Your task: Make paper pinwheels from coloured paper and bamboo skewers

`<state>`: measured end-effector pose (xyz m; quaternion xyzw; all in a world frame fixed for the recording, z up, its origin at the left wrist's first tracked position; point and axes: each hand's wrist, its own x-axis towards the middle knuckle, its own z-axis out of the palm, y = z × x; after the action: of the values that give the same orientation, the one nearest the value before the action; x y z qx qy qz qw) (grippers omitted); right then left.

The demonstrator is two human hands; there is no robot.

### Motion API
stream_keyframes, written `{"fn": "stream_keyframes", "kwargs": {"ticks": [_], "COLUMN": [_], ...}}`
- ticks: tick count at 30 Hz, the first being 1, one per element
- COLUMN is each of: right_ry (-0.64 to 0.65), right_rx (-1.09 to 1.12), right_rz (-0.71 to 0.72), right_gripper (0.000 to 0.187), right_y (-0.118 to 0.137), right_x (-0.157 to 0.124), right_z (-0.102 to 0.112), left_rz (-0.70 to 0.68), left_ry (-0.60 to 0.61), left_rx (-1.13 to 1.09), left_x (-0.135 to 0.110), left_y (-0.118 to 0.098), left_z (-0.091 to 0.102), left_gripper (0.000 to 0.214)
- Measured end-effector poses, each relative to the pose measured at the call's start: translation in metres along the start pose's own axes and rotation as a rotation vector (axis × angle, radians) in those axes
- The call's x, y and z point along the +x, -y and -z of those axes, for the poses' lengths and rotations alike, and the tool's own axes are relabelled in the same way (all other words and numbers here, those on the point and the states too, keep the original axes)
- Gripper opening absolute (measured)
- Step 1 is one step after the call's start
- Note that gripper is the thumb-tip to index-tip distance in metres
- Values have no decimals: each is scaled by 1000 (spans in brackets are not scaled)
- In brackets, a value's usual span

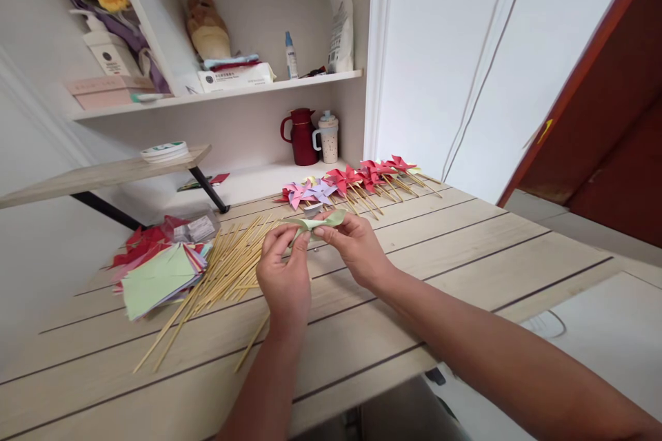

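Observation:
A light green piece of paper (334,218), bent and curled into a partly folded pinwheel shape, is held up above the table between both hands. My left hand (285,269) pinches its left and middle part between thumb and fingers. On the other side, my right hand (356,242) grips the paper with thumb and forefinger. Beneath and left of my left hand lies a heap of thin wooden sticks (227,269). Finished pinwheels on sticks, red (344,180) and pink and purple (296,194), lie in a row just beyond the hands.
A stack of cut paper sheets (158,279), green on top, lies at the left beside red paper (142,246) and a clear plastic bag (196,229). A small wooden riser (114,173) stands behind them. A red jug (301,138) and a lidded cup (329,139) stand at the back.

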<state>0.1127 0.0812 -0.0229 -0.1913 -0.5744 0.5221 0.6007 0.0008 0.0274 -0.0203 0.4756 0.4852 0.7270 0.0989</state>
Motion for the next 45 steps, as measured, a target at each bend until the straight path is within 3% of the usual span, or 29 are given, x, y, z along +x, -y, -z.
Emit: {"fn": "stream_keyframes", "kwargs": {"ticks": [13,27,33,38,45], "right_ry": [-67,40,74,29,-50], "right_rx": [-132,-4,58,-19,-247], "right_rz": [57,-31,-58,1,190], "right_gripper": [12,19,19,13,8], "right_y": [1,-9,-5,-8,5], "right_x": [-2,-2,-3,-1,0], "right_z": [-3,-9,-11,-5,1], "left_rz": [22,254,267,187,-138], "left_ry": [-6,-34,-11,-13,5], "left_rx": [3,-209,-224,-148,93], "left_x": [-3,0,0,2,2], "left_y": [0,1,2,6,-10], "left_z": [-3,-5,-4,-1,4], "left_gripper": [9,22,21,18,6]}}
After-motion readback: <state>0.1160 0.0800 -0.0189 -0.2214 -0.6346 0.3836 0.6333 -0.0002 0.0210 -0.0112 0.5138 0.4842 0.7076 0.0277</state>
